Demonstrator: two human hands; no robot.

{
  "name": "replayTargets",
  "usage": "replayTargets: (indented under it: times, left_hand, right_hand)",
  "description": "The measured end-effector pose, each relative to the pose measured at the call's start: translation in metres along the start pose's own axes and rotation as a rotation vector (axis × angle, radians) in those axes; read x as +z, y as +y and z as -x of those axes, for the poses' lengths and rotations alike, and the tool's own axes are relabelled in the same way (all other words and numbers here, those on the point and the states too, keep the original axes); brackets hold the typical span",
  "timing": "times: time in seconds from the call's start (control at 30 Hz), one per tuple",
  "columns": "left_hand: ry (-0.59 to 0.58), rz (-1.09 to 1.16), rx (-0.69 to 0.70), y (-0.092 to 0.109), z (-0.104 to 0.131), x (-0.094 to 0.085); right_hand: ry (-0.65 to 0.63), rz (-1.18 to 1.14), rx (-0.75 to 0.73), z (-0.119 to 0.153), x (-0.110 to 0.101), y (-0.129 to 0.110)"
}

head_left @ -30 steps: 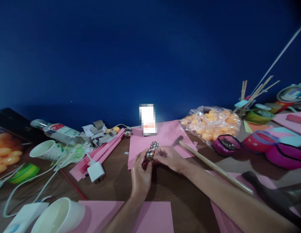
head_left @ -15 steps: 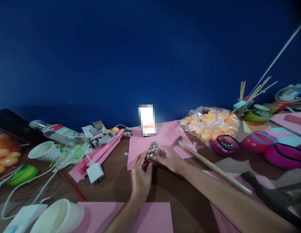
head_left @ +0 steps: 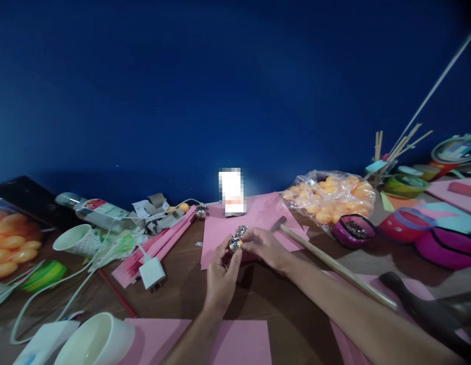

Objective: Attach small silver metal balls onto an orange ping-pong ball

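A person's two bare hands meet over a dark wooden counter [head_left: 296, 312], near the middle of the view. Between them is a small silver-studded ball [head_left: 234, 245], with a patch of orange showing on its right side. The left hand [head_left: 221, 274] grips it from the near left, fingers curled along the left side and thumb on the near side. The right hand [head_left: 266, 247] comes in from the right, fingertips bunched together and touching the ball's right side; whether they pinch the ball or some tiny piece against it is too small to tell.

So the ball lies just beyond the left palm and directly left of the right fingertips, each hand in contact, with the left enclosing more of it. Just behind the ball, slightly right, is a second shiny cluster [head_left: 242, 231]. Together they form a line leaning from near left to far right; whether they are joined is unclear.

Beneath and beyond is a pink sheet [head_left: 264, 212]. At its far left corner sits another studded ball [head_left: 200, 212]. To the right lie a hammer [head_left: 336, 265], a clear bag of orange balls [head_left: 330, 197] and a purple bowl [head_left: 345, 240] of small dark metal pieces.
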State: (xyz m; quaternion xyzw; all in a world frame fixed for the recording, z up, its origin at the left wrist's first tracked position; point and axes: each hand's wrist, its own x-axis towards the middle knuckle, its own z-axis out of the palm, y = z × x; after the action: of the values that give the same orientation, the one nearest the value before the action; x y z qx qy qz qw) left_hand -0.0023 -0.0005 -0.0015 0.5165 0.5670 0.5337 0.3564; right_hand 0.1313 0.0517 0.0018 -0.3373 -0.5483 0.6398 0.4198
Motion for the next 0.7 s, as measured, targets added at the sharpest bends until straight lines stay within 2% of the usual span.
replayTargets:
  times: [0.27,0.5,0.7]
  left_hand:
    - [0.007,-0.015,0.043,0.004,-0.002,-0.002]
    - [-0.019,0.059,0.006,0.009,-0.003,-0.001]
    - [0.086,0.059,-0.015,0.005,-0.005,-0.001]
  right_hand:
    - [-0.026,-0.035,0.011,0.001,0.000,0.008]
    - [-0.050,-0.097,0.026,0.001,0.004,0.004]
    - [0.079,0.205,-0.127,0.007,0.011,-0.012]
